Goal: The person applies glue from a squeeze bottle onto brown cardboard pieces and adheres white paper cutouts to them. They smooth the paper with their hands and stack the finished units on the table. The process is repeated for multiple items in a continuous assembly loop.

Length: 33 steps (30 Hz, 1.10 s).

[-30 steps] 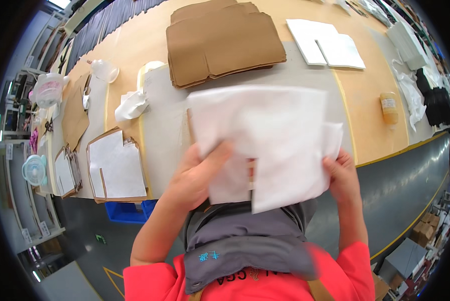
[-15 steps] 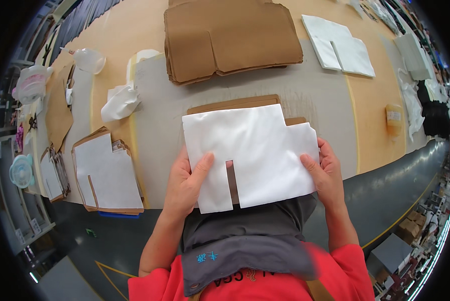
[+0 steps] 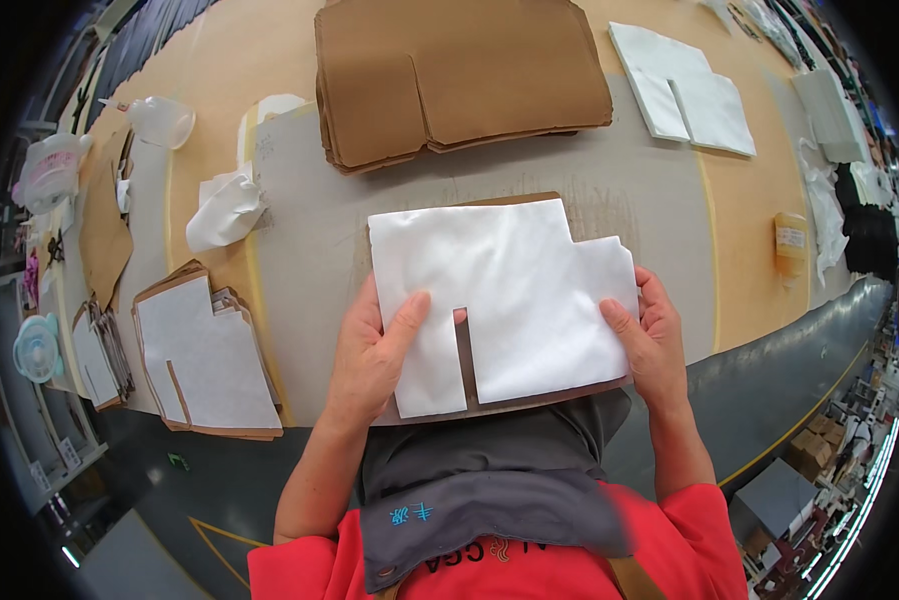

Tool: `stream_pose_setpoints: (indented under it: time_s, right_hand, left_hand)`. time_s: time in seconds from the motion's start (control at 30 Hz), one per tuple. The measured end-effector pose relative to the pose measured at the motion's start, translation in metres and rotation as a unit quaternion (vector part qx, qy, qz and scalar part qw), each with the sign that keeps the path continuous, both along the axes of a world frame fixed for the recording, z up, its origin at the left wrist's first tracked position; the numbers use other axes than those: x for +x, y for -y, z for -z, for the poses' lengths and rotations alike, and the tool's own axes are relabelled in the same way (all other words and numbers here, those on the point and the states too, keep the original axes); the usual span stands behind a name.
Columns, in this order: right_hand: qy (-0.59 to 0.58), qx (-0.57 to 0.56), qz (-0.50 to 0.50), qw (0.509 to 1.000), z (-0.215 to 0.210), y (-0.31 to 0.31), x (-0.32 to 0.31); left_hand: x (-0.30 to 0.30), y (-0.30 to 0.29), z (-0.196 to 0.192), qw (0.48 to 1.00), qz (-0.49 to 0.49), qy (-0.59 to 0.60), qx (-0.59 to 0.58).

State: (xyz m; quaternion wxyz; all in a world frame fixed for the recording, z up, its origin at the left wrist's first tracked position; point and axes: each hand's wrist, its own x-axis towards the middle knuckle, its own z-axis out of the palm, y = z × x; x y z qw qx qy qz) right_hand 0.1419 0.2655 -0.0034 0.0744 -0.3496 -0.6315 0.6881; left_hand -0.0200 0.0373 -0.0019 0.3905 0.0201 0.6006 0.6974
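A white notched sheet [image 3: 529, 300], slit near its lower left, spans the space between my two hands over the table's front edge. My left hand [image 3: 374, 340] pinches its left side, thumb on top and fingers beneath; a fingertip shows through the slit. At the right side my right hand [image 3: 651, 335] grips it the same way. Brown edges of a matching piece [image 3: 529, 199] peek out behind the sheet's top; whether my fingers hold that too, I cannot tell. Just beyond lies a stack of brown slit panels [image 3: 509, 80].
White slit sheets [image 3: 681, 90] lie at the far right. A pile of white and brown pieces [image 3: 204, 350] sits at the front left, near a crumpled white cloth [image 3: 226, 212]. Farther left is a clear squeeze bottle [image 3: 162, 122]; a yellowish jar [image 3: 790, 246] stands at right.
The white sheet has shifted slightly away from me in both hands, now covering more of the brown piece behind it. The grip of both hands looks the same.
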Motion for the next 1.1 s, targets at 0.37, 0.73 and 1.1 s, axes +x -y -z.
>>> stream_pose_setpoints:
  time_s: [0.37, 0.73, 1.1]
  right_hand:
    - [0.003, 0.009, 0.001, 1.000, 0.002, 0.000, -0.001]
    - [0.003, -0.003, 0.003, 1.000, 0.004, -0.001, -0.001]
    - [0.003, 0.021, 0.004, 1.000, 0.000, 0.002, -0.003]
  left_hand:
    - [-0.004, 0.001, 0.013, 0.999, 0.006, -0.022, -0.028]
    - [-0.002, 0.008, -0.001, 0.990, 0.017, -0.120, -0.077]
    - [-0.002, 0.017, 0.001, 0.945, 0.082, -0.228, -0.220]
